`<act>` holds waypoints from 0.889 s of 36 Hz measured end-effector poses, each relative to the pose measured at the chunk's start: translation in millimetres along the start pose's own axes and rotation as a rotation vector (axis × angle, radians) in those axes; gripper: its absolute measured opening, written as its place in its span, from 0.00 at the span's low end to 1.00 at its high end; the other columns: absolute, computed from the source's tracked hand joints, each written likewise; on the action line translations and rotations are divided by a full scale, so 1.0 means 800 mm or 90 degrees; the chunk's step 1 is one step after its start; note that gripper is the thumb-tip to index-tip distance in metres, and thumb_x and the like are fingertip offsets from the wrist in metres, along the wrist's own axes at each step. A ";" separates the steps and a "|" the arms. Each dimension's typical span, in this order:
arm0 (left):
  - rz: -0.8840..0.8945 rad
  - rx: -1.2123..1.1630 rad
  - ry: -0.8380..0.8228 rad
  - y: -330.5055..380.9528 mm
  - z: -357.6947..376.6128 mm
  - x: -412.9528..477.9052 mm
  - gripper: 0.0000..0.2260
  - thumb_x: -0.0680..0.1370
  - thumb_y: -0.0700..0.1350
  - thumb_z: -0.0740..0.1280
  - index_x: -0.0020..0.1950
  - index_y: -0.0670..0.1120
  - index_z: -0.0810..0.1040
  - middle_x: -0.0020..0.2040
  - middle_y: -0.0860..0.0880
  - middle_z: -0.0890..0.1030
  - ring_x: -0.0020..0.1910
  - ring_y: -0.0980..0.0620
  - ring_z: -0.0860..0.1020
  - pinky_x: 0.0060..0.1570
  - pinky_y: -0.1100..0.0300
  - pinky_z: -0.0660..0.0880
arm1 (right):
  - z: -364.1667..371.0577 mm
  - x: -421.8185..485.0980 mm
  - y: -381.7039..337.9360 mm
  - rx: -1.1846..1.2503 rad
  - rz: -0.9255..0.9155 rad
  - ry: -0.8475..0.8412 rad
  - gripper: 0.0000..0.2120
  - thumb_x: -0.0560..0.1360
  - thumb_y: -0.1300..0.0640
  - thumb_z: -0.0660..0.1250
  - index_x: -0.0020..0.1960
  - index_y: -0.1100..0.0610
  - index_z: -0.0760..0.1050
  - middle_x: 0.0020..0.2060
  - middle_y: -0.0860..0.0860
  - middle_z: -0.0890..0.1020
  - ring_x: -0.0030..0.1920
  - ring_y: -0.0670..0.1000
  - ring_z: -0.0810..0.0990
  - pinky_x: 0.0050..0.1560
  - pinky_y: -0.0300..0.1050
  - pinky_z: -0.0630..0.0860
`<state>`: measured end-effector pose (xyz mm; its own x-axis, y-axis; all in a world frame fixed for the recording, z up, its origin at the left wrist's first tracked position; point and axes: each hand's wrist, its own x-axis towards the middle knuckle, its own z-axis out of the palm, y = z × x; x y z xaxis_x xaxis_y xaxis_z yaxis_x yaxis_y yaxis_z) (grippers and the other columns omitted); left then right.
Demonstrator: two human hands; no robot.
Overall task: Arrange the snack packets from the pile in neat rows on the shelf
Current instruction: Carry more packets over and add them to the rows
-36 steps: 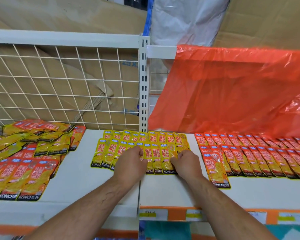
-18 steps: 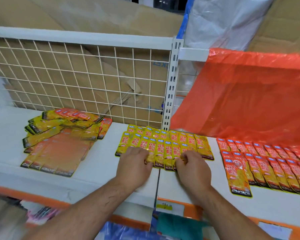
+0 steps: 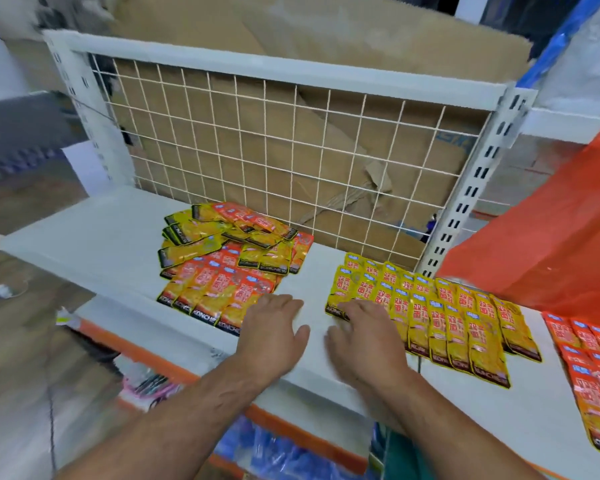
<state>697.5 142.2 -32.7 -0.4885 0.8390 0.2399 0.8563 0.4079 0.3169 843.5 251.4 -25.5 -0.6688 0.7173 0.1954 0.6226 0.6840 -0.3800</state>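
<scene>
the pile of snack packets (image 3: 229, 258) lies loose and overlapping on the white shelf (image 3: 94, 244), at ten o'clock from the hands, its far side close to the wire grid. its front packets lie side by side, face up, near the shelf's front edge. at three o'clock from the pile, across a strip of bare shelf, the yellow packets (image 3: 440, 317) lie in overlapping rows. further toward three o'clock, at the picture's edge, red packets (image 3: 589, 344) lie in rows too.

the left hand (image 3: 274, 332) lies flat, palm down, fingers straight, their tips touching the nearest packet of the pile; it holds nothing. the right hand (image 3: 364, 337), somewhat blurred, is spread flat, fingers resting on the near left corner of the yellow rows, gripping nothing.

at twelve o'clock stands a wire grid (image 3: 291, 150) with crumpled cardboard (image 3: 343, 39) behind it. a slotted post (image 3: 475, 188) rises at two o'clock, with a red plastic sheet (image 3: 548, 244) just beside it.
</scene>
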 end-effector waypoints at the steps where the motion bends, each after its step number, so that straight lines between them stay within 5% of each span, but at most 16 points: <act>1: -0.004 -0.004 0.002 -0.013 -0.003 0.001 0.20 0.69 0.55 0.66 0.55 0.47 0.84 0.52 0.48 0.84 0.52 0.43 0.80 0.55 0.49 0.77 | 0.008 0.006 -0.012 0.005 -0.007 0.008 0.19 0.70 0.48 0.65 0.58 0.54 0.81 0.54 0.52 0.82 0.56 0.58 0.77 0.58 0.50 0.75; 9: -0.037 0.002 -0.019 -0.135 -0.046 0.017 0.20 0.73 0.54 0.65 0.61 0.48 0.80 0.56 0.47 0.81 0.57 0.43 0.75 0.58 0.49 0.74 | 0.070 0.047 -0.132 0.043 0.023 -0.027 0.19 0.74 0.45 0.65 0.61 0.52 0.78 0.57 0.51 0.79 0.60 0.55 0.75 0.58 0.48 0.74; 14: -0.051 0.006 -0.009 -0.193 -0.053 0.024 0.20 0.71 0.53 0.66 0.56 0.41 0.80 0.50 0.42 0.80 0.52 0.40 0.76 0.49 0.47 0.77 | 0.100 0.062 -0.181 0.022 0.125 -0.060 0.26 0.72 0.33 0.62 0.62 0.49 0.72 0.51 0.48 0.75 0.56 0.52 0.76 0.49 0.47 0.74; 17: -0.043 -0.012 -0.033 -0.202 -0.060 0.026 0.24 0.74 0.54 0.66 0.65 0.41 0.74 0.58 0.42 0.76 0.59 0.42 0.71 0.58 0.48 0.72 | 0.108 0.067 -0.194 0.018 0.174 -0.074 0.30 0.69 0.30 0.64 0.61 0.50 0.69 0.51 0.50 0.75 0.56 0.54 0.75 0.49 0.48 0.74; 24: -0.049 -0.013 -0.114 -0.213 -0.066 0.036 0.26 0.77 0.58 0.63 0.69 0.44 0.66 0.64 0.45 0.73 0.64 0.45 0.69 0.62 0.53 0.67 | 0.111 0.075 -0.205 0.061 0.254 -0.085 0.32 0.67 0.36 0.72 0.62 0.50 0.65 0.54 0.49 0.78 0.55 0.54 0.78 0.49 0.49 0.76; 32: -0.083 -0.090 -0.139 -0.216 -0.070 0.042 0.22 0.76 0.56 0.69 0.61 0.44 0.70 0.54 0.45 0.79 0.54 0.44 0.78 0.46 0.54 0.72 | 0.106 0.075 -0.208 0.125 0.315 -0.078 0.29 0.70 0.46 0.76 0.63 0.52 0.65 0.52 0.47 0.80 0.54 0.53 0.80 0.44 0.44 0.70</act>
<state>523.8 80.1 -28.3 -0.5314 0.8471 -0.0098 0.7497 0.4756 0.4601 665.4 169.0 -27.1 -0.3646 0.9186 -0.1523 0.7956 0.2223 -0.5635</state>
